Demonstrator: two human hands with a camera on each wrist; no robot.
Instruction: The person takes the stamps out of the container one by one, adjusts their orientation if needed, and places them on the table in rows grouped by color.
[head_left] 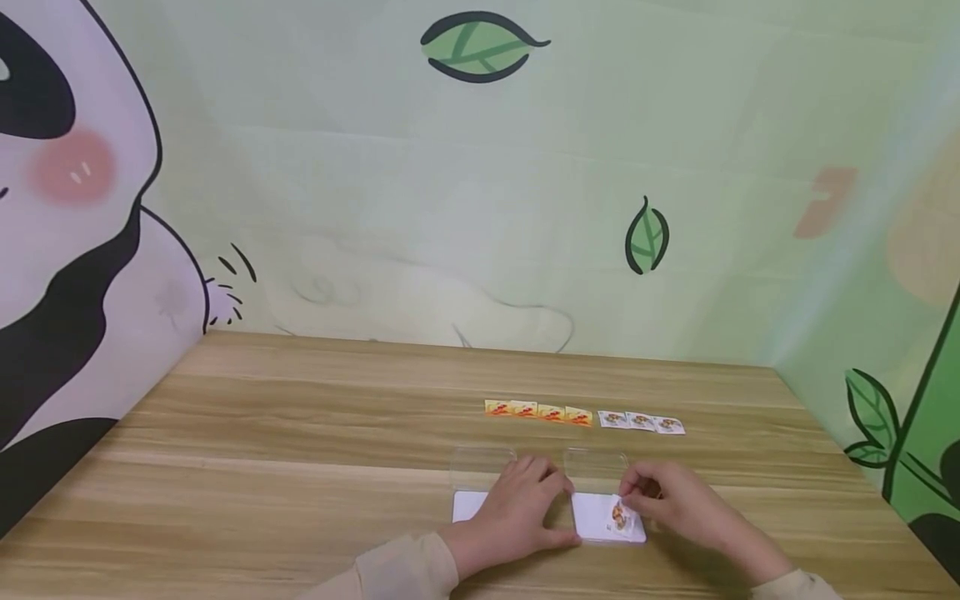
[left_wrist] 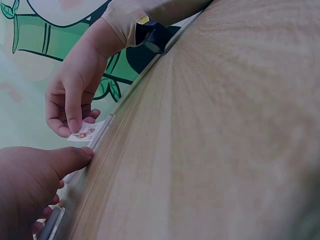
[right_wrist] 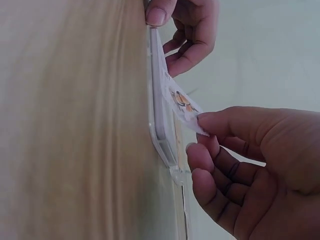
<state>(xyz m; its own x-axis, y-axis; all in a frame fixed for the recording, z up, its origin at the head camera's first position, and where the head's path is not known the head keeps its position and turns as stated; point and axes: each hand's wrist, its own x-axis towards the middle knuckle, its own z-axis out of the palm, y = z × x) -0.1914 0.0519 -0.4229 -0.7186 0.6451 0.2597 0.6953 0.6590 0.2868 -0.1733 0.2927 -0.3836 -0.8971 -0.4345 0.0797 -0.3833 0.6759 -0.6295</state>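
Observation:
My right hand point(head_left: 686, 504) pinches a small white picture card point(head_left: 619, 517) between thumb and fingertips. The card, printed in orange and brown, slants over the right end of a white stack in a clear plastic case point(head_left: 591, 515). In the right wrist view, the pinched edge of the card point(right_wrist: 182, 102) is lifted while its far end reaches down to the white stack. My left hand point(head_left: 517, 508) holds the case at its left end, thumb at the front edge and index finger at the back. Beneath that hand lies a second case point(head_left: 468, 503), partly hidden.
Clear lids point(head_left: 596, 469) lie folded back behind both cases. Farther back on the wooden table point(head_left: 300, 467) is a row of several yellow-red cards point(head_left: 537, 412), with three white picture cards point(head_left: 641, 422) to its right. A printed wall point(head_left: 337, 208) stands behind the table.

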